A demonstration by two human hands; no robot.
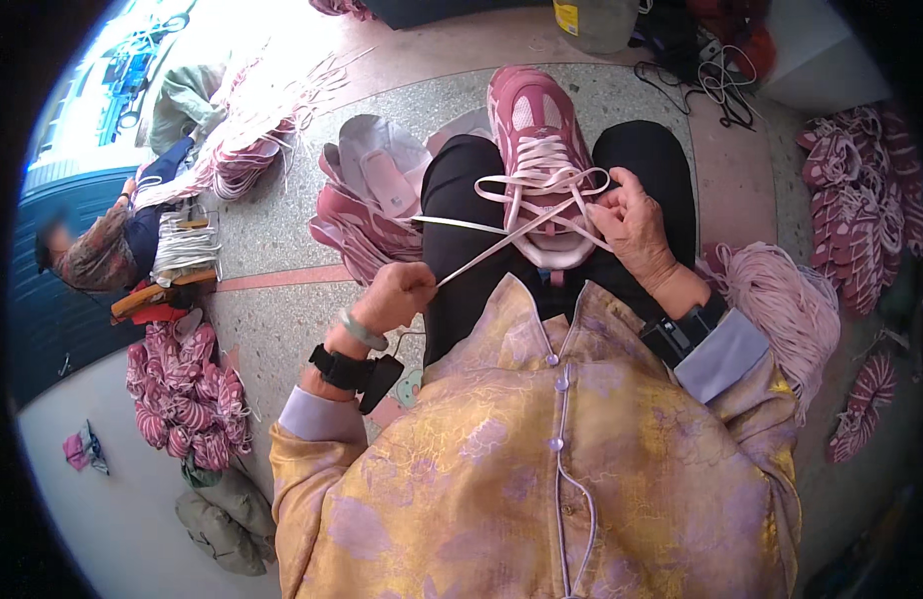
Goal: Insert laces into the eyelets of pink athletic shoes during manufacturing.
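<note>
A pink sneaker upper point(541, 130) lies between my knees, its toe pointing away from me. Pale pink shoelace point(546, 182) criss-crosses its eyelets and loops loosely near the ankle opening. My left hand point(402, 292), left of the shoe, is closed on a length of the shoelace, pulled taut toward the lower left. At the right edge of the ankle opening, my right hand point(633, 228) pinches the shoelace between thumb and fingers. Another loose lace end stretches left over my left thigh.
Stacked pink uppers point(357, 215) lie left of my knee. A bundle of pale laces point(776, 309) sits at my right. Bundled pink uppers point(187, 384) lie at left, more point(861, 200) at far right. Another person point(112, 240) sits at far left, beside strung laces.
</note>
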